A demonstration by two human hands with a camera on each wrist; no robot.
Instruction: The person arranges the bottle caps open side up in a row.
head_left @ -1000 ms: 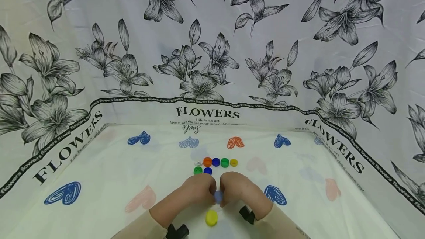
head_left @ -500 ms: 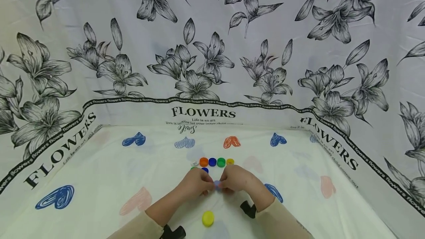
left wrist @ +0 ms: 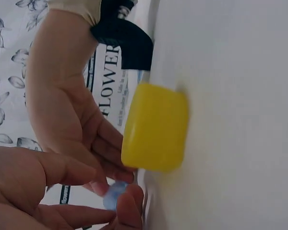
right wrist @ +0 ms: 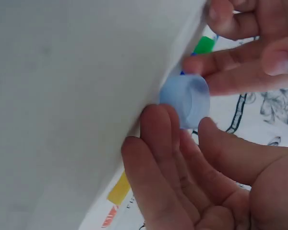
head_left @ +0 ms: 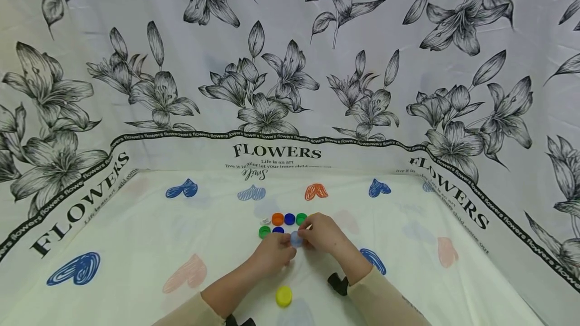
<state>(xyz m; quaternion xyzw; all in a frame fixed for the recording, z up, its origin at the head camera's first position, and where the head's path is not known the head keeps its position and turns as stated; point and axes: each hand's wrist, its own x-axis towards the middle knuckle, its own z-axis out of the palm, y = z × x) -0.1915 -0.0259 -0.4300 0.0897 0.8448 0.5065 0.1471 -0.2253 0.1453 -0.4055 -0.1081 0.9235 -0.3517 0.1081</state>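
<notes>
A translucent light blue bottle cap [head_left: 296,239] sits between both hands, at the right end of the second row of caps. My right hand [head_left: 325,234] pinches it between thumb and fingertips, as the right wrist view shows of the cap [right wrist: 185,100]. My left hand [head_left: 272,253] reaches in from the other side, its extended fingers at the cap and its thumb [right wrist: 278,62] apart from it. Nearer my body lies a yellow bottle cap [head_left: 283,296], large in the left wrist view. Beside my left fingers are a blue cap [head_left: 278,230] and a green cap [head_left: 265,232].
The back row holds a clear cap [head_left: 265,221], an orange cap [head_left: 278,219], a blue cap [head_left: 289,219] and a green cap [head_left: 301,219]. My right hand hides its yellow end cap in the head view. A heart-patterned white cloth [head_left: 136,225] covers the table; a flower-printed curtain [head_left: 290,114] surrounds it.
Both hands have moved away from my body with the light blue cap, up to the second row. The yellow cap near me has stayed put.
</notes>
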